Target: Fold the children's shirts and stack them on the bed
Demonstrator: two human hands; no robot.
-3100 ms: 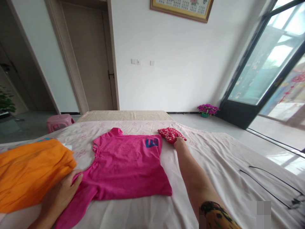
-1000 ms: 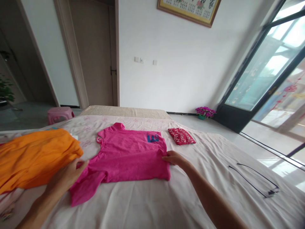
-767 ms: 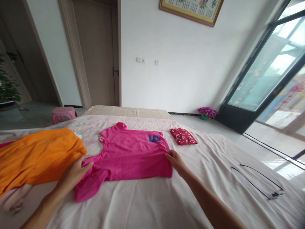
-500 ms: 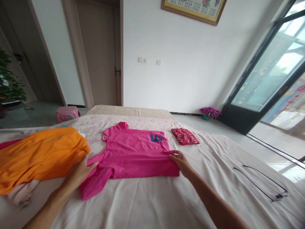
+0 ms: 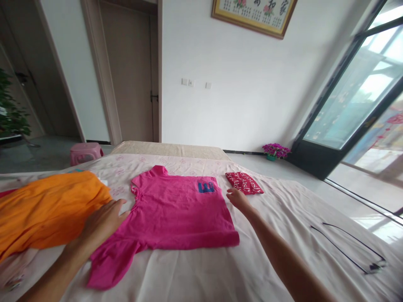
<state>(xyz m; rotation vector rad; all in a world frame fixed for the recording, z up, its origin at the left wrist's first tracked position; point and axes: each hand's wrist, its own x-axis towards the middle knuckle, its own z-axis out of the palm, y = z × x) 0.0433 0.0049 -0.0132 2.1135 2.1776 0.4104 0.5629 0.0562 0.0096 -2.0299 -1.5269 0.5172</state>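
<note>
A pink short-sleeved shirt (image 5: 176,209) lies spread on the bed, its neckline to the left and a blue letter print near its far right part. My left hand (image 5: 102,220) is over the near shoulder, between the shirt and an orange garment (image 5: 53,209); its thumb and fingers are apart. Just off the shirt's right edge is my right hand (image 5: 241,199), fingers loosely bent, with no cloth visible in them. It partly covers the near edge of a folded red cloth with white lettering (image 5: 247,183). The shirt's near right edge looks slightly rolled.
Eyeglasses (image 5: 355,251) lie on the pale bedsheet (image 5: 277,251) at right. Beyond the bed are a pink stool (image 5: 86,153), a potted purple flower (image 5: 275,151) and a white wall. Another pale garment (image 5: 19,268) shows beneath the orange one.
Earlier my right hand left the red cloth and gripped the shirt's right edge. Since half a second ago both hands have let go of the shirt, and its near side has dropped toward me.
</note>
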